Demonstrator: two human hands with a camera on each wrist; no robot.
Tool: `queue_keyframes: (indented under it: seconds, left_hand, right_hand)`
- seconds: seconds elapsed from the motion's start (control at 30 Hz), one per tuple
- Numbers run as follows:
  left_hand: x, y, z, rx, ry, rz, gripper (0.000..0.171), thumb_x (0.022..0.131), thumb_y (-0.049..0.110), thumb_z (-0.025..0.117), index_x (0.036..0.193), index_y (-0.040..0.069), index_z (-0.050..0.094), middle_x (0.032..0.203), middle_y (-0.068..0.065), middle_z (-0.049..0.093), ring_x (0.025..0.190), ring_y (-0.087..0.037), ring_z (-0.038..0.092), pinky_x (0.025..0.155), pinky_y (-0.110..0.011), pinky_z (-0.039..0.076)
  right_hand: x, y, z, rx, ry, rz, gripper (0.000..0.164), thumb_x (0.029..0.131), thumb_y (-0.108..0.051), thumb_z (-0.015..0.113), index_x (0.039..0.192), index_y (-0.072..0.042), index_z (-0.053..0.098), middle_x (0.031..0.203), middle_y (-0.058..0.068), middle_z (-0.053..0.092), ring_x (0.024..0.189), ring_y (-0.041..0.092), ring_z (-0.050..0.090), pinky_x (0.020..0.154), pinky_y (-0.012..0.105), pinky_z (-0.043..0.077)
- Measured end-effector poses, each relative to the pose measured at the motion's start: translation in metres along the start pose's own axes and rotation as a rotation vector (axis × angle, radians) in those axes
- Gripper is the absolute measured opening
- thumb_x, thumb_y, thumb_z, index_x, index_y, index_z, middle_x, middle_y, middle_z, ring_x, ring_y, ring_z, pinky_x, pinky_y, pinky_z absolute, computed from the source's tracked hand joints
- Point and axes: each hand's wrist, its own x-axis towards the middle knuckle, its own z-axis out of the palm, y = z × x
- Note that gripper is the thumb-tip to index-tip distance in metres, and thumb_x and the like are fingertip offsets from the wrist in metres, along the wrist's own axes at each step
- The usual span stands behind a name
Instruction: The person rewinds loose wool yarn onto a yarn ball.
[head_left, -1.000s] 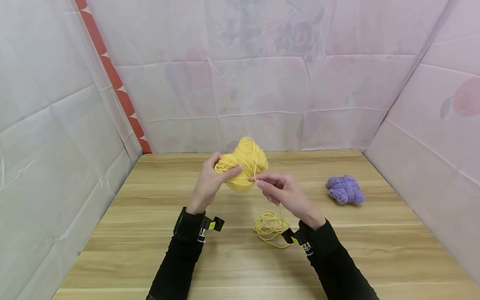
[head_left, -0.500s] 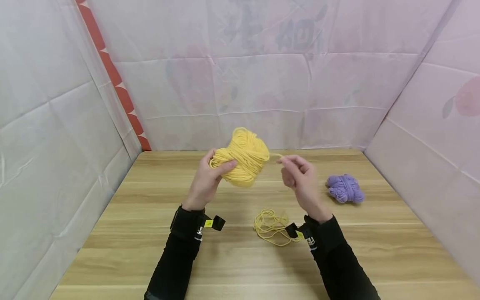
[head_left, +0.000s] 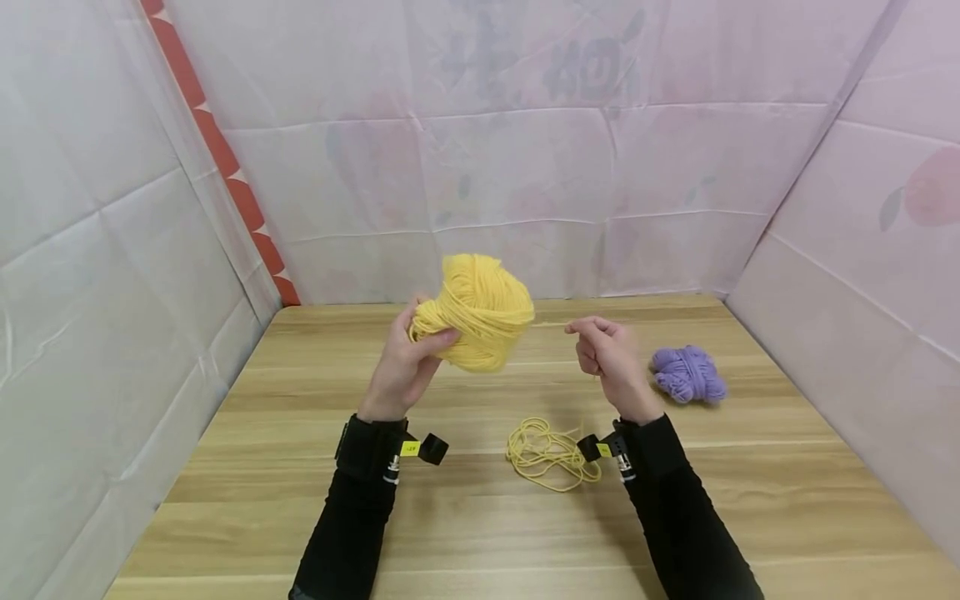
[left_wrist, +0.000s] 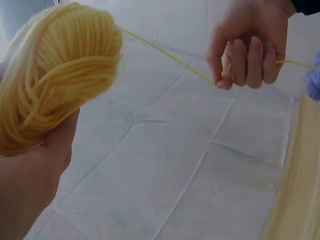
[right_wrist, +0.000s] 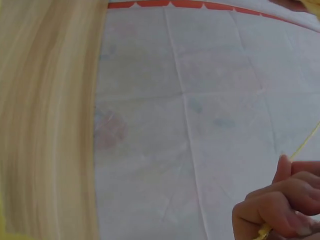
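A skein of yellow yarn (head_left: 483, 312) is held above the table by my left hand (head_left: 401, 362), thumb across its near face and the other fingers behind it. To the right, my right hand (head_left: 611, 358) pinches a strand between thumb and forefinger, its other fingers curled. In the left wrist view that yarn strand (left_wrist: 170, 56) runs straight from the skein (left_wrist: 75, 60) to the fingertips, and a tail leaves the far side of the right hand (left_wrist: 252, 50). Below the hands, a loose pile of yellow yarn (head_left: 536, 450) lies in loops on the table.
A purple skein of yarn (head_left: 688, 375) lies on the wooden table (head_left: 300, 500) to the right of my right hand. Pale patterned sheets (head_left: 517, 175) rise at the back and both sides, and a red strip (head_left: 217, 146) runs down the back left corner.
My right hand has moved right and a little up from the skein, drawing the strand out taut. My left hand has shifted slightly left and up, turning the skein.
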Motion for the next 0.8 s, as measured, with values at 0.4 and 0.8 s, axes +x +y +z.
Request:
queue_keyframes:
  seconds: [0.4, 0.8]
  left_hand:
    - [-0.01, 0.002, 0.003, 0.353, -0.309, -0.215, 0.033, 0.076, -0.012, 0.069, 0.092, 0.01, 0.05, 0.117, -0.003, 0.061, 0.098, -0.016, 0.061, 0.078, -0.028, 0.056]
    - [-0.006, -0.005, -0.002, 0.686, -0.003, -0.265, 0.029, 0.078, 0.001, 0.076, 0.094, 0.007, 0.053, 0.112, -0.007, 0.061, 0.097, -0.018, 0.06, 0.078, -0.033, 0.056]
  right_hand:
    - [-0.003, -0.004, 0.019, -0.048, -0.058, 0.026, 0.018, 0.098, -0.028, 0.057, 0.094, -0.01, 0.058, 0.056, -0.006, 0.028, 0.05, 0.01, 0.024, 0.057, 0.037, 0.014]
    - [-0.036, -0.04, 0.048, -0.027, -0.13, -0.257, 0.013, 0.097, -0.014, 0.057, 0.098, -0.004, 0.065, 0.055, -0.003, 0.037, 0.05, 0.014, 0.027, 0.048, 0.032, 0.017]
